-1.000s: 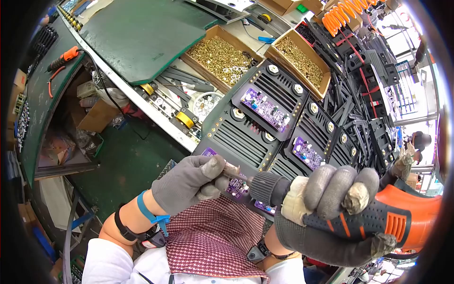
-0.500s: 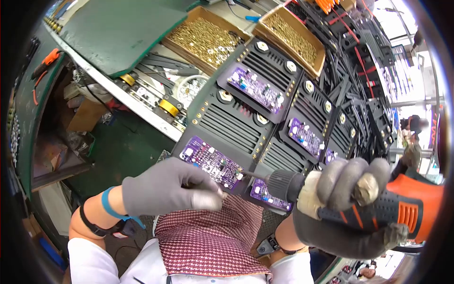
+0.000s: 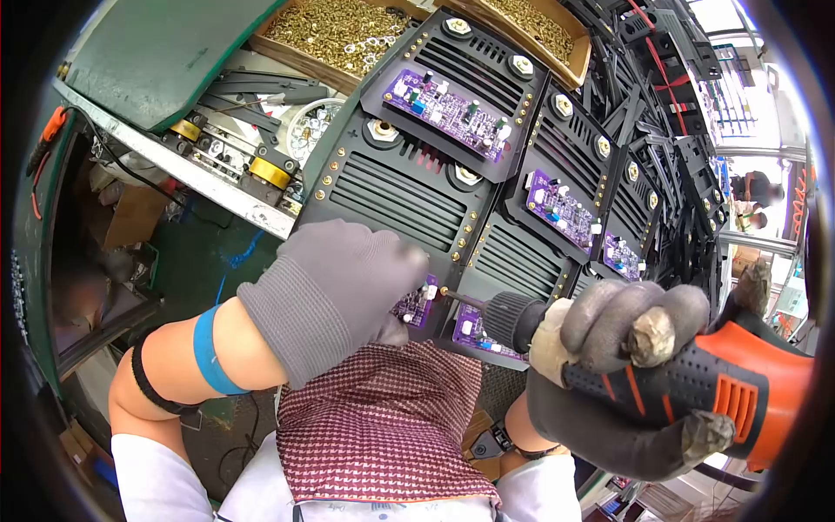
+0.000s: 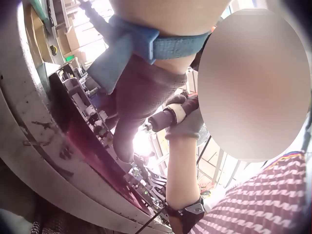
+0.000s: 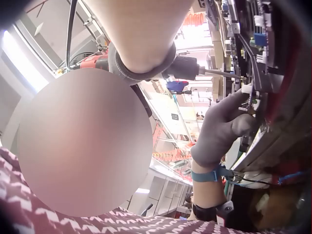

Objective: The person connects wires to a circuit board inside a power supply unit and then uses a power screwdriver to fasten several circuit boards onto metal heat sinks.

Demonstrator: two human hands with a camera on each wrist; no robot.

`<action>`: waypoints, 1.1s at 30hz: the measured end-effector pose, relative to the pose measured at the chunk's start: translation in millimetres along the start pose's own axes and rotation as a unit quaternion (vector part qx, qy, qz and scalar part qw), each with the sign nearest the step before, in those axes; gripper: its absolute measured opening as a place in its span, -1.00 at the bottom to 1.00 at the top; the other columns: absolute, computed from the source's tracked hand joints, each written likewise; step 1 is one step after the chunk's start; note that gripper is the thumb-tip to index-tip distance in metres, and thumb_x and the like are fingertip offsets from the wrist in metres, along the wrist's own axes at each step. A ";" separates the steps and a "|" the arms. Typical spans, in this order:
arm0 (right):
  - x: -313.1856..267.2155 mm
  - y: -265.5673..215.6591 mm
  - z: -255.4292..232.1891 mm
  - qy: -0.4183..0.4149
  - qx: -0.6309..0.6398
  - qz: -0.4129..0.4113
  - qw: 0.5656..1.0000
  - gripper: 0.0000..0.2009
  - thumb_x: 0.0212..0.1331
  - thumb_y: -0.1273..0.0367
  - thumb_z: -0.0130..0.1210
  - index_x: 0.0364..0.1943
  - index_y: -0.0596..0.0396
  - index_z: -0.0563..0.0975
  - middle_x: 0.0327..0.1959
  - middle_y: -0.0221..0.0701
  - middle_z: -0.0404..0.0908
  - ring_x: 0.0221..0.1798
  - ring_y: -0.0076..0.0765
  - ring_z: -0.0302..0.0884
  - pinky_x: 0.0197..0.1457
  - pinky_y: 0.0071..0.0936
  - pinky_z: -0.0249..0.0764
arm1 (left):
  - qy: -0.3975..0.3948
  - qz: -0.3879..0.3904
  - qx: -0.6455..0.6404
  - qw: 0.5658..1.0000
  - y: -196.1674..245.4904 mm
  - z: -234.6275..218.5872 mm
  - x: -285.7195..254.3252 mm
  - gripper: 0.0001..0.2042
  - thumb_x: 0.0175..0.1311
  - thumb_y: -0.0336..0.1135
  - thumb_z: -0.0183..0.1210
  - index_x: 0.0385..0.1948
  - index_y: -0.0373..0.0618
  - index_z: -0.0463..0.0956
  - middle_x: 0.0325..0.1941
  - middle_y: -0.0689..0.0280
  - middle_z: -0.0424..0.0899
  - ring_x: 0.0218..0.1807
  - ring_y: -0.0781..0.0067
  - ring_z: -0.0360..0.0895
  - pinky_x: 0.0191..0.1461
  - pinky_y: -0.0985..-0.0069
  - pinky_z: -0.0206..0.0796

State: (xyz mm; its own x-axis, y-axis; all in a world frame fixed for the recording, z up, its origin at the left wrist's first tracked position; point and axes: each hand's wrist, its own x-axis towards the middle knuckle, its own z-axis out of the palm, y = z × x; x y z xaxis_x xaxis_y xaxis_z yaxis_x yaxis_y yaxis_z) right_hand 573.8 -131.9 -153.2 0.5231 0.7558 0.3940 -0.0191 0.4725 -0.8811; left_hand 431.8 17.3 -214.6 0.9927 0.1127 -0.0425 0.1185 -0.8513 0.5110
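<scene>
My gloved right hand grips an orange and black power screwdriver. Its thin bit points left, with a small brass-coloured tip at the right end of the nearest purple circuit board. That board lies at the near edge of a slotted black panel. My gloved left hand covers most of the board, fingertips by its far side and thumb at its near edge. From the right wrist view, the left hand holds the board edge beside the bit.
More black panels carrying purple boards extend up and right. Behind them are boxes of brass fittings. A round dish of small metal parts sits left of the panels. Black strips pile up on the right, and the bench edge runs along the left.
My left hand has left the bit's tip, where it was pinching, and moved onto the near circuit board. The bit has come to that board's right end. The head view has shifted closer.
</scene>
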 end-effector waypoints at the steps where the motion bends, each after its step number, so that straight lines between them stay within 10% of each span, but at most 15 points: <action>1: -2.5 0.1 1.7 0.003 -0.005 0.000 1.000 -0.55 0.07 0.03 0.16 -0.29 0.14 0.33 -0.66 -0.24 0.38 -0.65 -0.28 0.32 -0.52 -0.34 0.34 | -0.004 -0.013 0.005 1.000 1.1 -0.3 1.4 -0.41 -0.22 -0.03 0.34 -0.06 -0.11 0.54 -0.45 0.31 0.49 -0.36 0.28 0.52 -0.29 0.36 0.36; 20: -1.2 15.1 12.0 0.043 -0.093 -0.009 0.995 -0.48 -0.05 -0.01 0.25 -0.36 0.14 0.30 -0.73 -0.33 0.32 -0.75 -0.42 0.26 -0.64 -0.52 0.31 | 0.074 0.003 0.054 0.996 6.4 23.7 -8.2 -0.51 -0.15 -0.10 0.32 -0.11 -0.09 0.55 -0.48 0.36 0.45 -0.40 0.38 0.49 -0.36 0.43 0.34; 25: -7.8 33.8 6.1 0.000 0.004 -0.094 0.996 -0.47 -0.14 0.03 0.36 -0.37 0.14 0.34 -0.70 -0.27 0.40 -0.71 -0.32 0.37 -0.63 -0.47 0.38 | 0.064 -0.010 0.062 0.996 7.9 25.4 -8.9 -0.52 -0.13 -0.11 0.31 -0.11 -0.09 0.54 -0.49 0.37 0.46 -0.39 0.38 0.51 -0.37 0.43 0.35; 33: 4.6 24.4 8.4 -0.086 -0.016 -0.007 0.996 -0.49 -0.09 0.05 0.36 -0.32 0.19 0.40 -0.66 -0.28 0.44 -0.64 -0.29 0.45 -0.48 -0.40 0.49 | 0.058 -0.007 0.069 0.996 6.5 30.2 -11.5 -0.51 -0.15 -0.13 0.31 -0.11 -0.11 0.53 -0.48 0.35 0.49 -0.38 0.37 0.53 -0.37 0.44 0.38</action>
State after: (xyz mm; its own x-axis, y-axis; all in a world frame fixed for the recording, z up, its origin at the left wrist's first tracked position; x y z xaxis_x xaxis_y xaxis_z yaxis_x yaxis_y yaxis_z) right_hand 568.6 -113.1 -170.7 0.3701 0.8168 0.4425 0.0159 0.4707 -0.8821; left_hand 421.8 -5.0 -236.7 0.9827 0.1765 0.0557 0.1416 -0.9110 0.3874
